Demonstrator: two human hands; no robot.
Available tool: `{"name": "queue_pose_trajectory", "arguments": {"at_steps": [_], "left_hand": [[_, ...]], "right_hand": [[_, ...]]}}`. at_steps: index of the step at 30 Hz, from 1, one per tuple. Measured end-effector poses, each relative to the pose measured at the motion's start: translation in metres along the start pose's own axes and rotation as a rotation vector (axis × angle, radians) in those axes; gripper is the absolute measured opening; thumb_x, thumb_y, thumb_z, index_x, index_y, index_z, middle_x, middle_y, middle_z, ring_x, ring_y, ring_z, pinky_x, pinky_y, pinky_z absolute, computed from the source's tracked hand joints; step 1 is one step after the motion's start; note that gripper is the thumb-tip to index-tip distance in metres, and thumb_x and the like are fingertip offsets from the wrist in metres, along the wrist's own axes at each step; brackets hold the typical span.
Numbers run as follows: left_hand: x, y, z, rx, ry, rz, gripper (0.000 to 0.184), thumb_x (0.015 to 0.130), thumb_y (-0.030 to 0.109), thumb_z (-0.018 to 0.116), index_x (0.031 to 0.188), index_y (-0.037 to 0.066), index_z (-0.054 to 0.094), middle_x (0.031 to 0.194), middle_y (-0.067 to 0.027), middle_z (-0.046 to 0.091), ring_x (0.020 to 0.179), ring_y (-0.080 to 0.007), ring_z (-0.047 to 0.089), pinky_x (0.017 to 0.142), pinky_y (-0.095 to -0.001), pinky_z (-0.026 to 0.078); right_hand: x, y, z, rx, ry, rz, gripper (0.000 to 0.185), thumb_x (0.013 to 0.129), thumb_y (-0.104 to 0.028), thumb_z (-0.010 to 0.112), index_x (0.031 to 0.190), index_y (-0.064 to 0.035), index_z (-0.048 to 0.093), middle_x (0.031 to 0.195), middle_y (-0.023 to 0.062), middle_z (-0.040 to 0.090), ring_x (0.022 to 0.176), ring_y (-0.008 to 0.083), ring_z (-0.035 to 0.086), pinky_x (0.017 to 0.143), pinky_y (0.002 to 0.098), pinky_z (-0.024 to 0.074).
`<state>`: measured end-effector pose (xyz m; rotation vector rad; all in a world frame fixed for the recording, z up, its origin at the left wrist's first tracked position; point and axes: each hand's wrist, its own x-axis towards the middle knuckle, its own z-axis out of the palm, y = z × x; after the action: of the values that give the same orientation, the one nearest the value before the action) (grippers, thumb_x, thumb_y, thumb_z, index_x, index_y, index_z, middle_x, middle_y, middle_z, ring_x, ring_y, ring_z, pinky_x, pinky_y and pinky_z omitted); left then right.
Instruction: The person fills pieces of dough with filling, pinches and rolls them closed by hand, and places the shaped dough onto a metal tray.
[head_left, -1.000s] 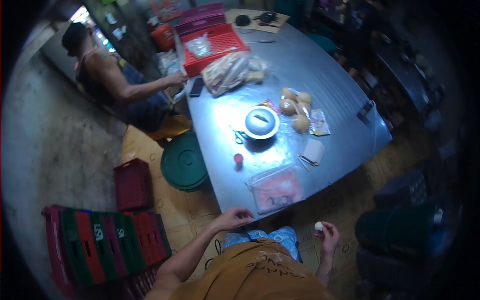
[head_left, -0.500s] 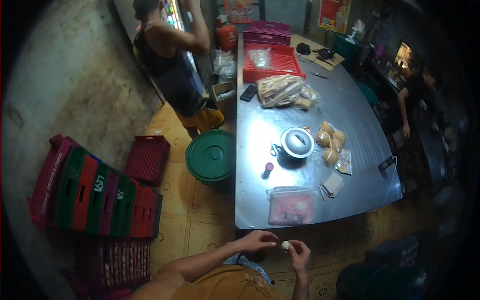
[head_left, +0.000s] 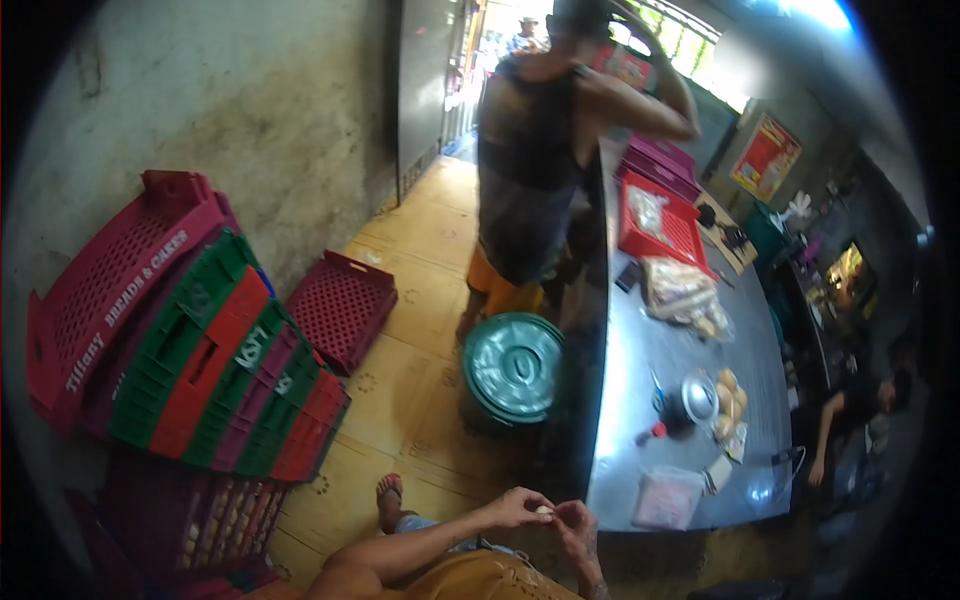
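My left hand [head_left: 517, 507] and my right hand [head_left: 577, 530] meet in front of my body, short of the metal table [head_left: 620, 450]. Between their fingertips is a small pale round thing [head_left: 543, 511], egg-like or like a bit of dough; its kind is not clear. Both hands pinch at it, and the fingers partly cover it. Nearest on the table lies a clear plastic bag with something pink inside [head_left: 667, 499]. Behind it stand a red-capped bottle [head_left: 653, 433], a lidded pot [head_left: 693, 398] and bagged round buns [head_left: 731, 405].
A person in a dark tank top [head_left: 530, 170] stands beyond a green lidded bin [head_left: 513, 368]. Stacked crates [head_left: 215, 350] line the left wall, with a maroon crate [head_left: 340, 310] beside them. Bagged bread [head_left: 682, 290] and a red crate [head_left: 655, 245] sit farther along the table. Another person [head_left: 845, 420] is at right.
My view has swung left and up, toward the doorway. My left hand has closed in on the pale round thing that my right hand held alone. The standing person's arm remains raised.
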<state>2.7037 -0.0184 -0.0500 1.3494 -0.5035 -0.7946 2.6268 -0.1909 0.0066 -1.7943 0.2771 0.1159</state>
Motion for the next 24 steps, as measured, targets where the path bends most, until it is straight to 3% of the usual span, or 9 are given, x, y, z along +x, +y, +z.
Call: {"name": "queue_pose_trajectory", "arguments": {"at_steps": [2,3,5,8,10,16,20,22,24], "left_hand": [[-0.033,0.024,-0.059,0.009,0.010,-0.132,0.034,0.086,0.027,0.076,0.112,0.006,0.070,0.094,-0.0039,0.071,0.082,-0.0082,0.064,0.071,-0.0227,0.052],[-0.047,0.021,-0.085,0.129,0.072,-0.140,0.031,0.083,0.026,0.076,0.106,0.005,0.072,0.092,-0.0054,0.071,0.085,-0.0122,0.065,0.078,-0.0298,0.052],[-0.073,-0.008,-0.135,0.070,0.144,-0.120,0.030,0.083,0.025,0.076,0.105,0.005,0.072,0.091,-0.0050,0.071,0.084,-0.0125,0.065,0.077,-0.0298,0.052],[-0.126,-0.023,-0.181,-0.046,0.277,-0.091,0.028,0.084,0.023,0.076,0.104,0.005,0.071,0.086,-0.0041,0.070,0.076,-0.0115,0.064,0.071,-0.0275,0.052],[-0.158,-0.026,-0.212,-0.266,0.436,-0.219,0.025,0.085,0.020,0.075,0.105,0.005,0.071,0.083,-0.0046,0.068,0.070,-0.0098,0.062,0.065,-0.0248,0.052],[-0.206,-0.054,-0.256,-0.166,0.608,-0.468,0.026,0.089,0.015,0.070,0.112,0.004,0.066,0.084,-0.0041,0.069,0.069,-0.0087,0.063,0.060,-0.0230,0.052],[-0.177,-0.016,-0.239,-0.039,0.522,-0.496,0.023,0.089,0.016,0.070,0.108,0.003,0.067,0.083,-0.0043,0.068,0.070,-0.0089,0.063,0.060,-0.0228,0.052],[-0.141,-0.010,-0.222,-0.060,0.323,-0.490,0.029,0.084,0.011,0.075,0.109,0.000,0.065,0.086,-0.0049,0.066,0.075,-0.0112,0.063,0.067,-0.0241,0.053],[-0.095,-0.029,-0.189,-0.189,0.189,-0.255,0.037,0.082,0.007,0.077,0.114,0.000,0.060,0.094,-0.0057,0.066,0.084,-0.0128,0.064,0.073,-0.0260,0.054]], "right_hand": [[0.021,-0.021,0.055,0.031,-0.087,0.051,0.019,0.089,0.001,0.065,0.107,0.0015,0.060,0.093,0.0121,0.066,0.083,0.0167,0.068,0.074,0.0286,0.0583],[0.030,-0.030,0.078,0.096,-0.158,0.076,0.032,0.090,0.002,0.063,0.122,-0.0009,0.056,0.098,0.0115,0.065,0.087,0.0176,0.067,0.074,0.0294,0.0585],[0.038,-0.082,0.124,0.098,-0.161,0.152,0.039,0.091,0.002,0.062,0.128,-0.0024,0.053,0.100,0.0109,0.065,0.090,0.0181,0.067,0.077,0.0297,0.0578],[0.037,-0.066,0.138,-0.338,-0.185,-0.093,0.046,0.091,-0.002,0.062,0.136,-0.0051,0.051,0.101,0.0097,0.066,0.095,0.0178,0.065,0.083,0.0298,0.0546],[0.041,-0.070,0.138,-0.298,-0.387,0.204,0.042,0.090,-0.006,0.064,0.131,-0.0046,0.056,0.101,0.0096,0.066,0.093,0.0161,0.064,0.084,0.0291,0.0523],[0.015,-0.088,0.140,-0.440,-0.336,0.285,0.033,0.093,-0.013,0.064,0.125,-0.0060,0.062,0.105,0.0106,0.070,0.096,0.0176,0.065,0.086,0.0305,0.0528],[-0.013,-0.053,0.120,-0.355,-0.122,0.253,0.033,0.090,-0.017,0.067,0.121,-0.0065,0.064,0.105,0.0093,0.071,0.091,0.0174,0.067,0.083,0.0311,0.0539],[-0.030,-0.036,0.107,-0.346,-0.011,0.142,0.034,0.089,-0.021,0.068,0.119,-0.0054,0.065,0.103,0.0104,0.071,0.090,0.0176,0.068,0.080,0.0325,0.0546],[-0.046,-0.034,0.095,-0.327,0.089,0.099,0.035,0.090,-0.020,0.064,0.120,-0.0018,0.064,0.099,0.0136,0.071,0.092,0.0194,0.068,0.082,0.0313,0.0540]]}}
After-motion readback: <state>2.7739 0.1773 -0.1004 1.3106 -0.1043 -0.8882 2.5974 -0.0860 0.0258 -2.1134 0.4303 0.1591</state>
